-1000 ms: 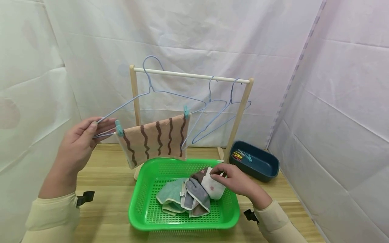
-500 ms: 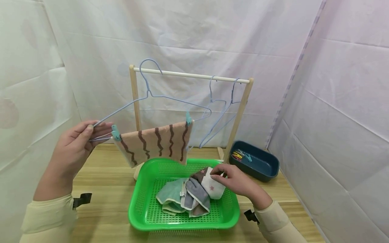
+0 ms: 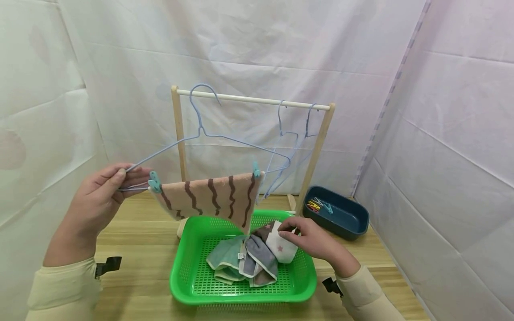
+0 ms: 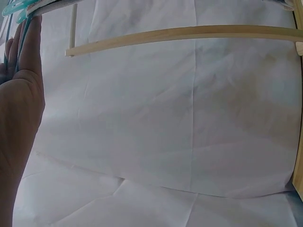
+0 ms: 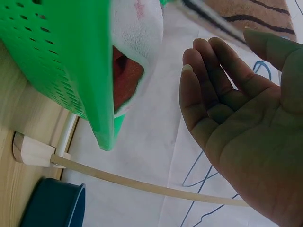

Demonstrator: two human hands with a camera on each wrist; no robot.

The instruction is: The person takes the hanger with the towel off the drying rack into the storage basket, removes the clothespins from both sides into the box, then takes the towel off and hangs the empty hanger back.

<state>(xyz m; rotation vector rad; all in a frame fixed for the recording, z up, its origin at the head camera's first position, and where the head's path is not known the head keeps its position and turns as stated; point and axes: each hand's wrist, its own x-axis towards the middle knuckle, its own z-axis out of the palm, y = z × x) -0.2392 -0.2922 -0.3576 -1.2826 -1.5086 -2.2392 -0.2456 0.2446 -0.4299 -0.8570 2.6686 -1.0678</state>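
My left hand pinches the left corner of a blue wire hanger, thumb on the wire. Two turquoise clothespins fasten a beige towel with brown wavy stripes along the hanger's lower bar. The hanger's hook overlaps the white rod in the head view. Loosely curled and holding nothing, my right hand hovers at the right side of the green basket, close over a white cloth with pink stars. The right wrist view shows its palm bare.
Two more blue hangers hang at the right end of the wooden rack. Green and grey cloths lie bunched in the basket. A dark blue bin with several clothespins stands at the right, near the white side curtain.
The hanger and its towel have dropped, the right end swinging downward and right. My left hand has lowered slightly. The hook sits lower against the rod. My right hand has stayed still.
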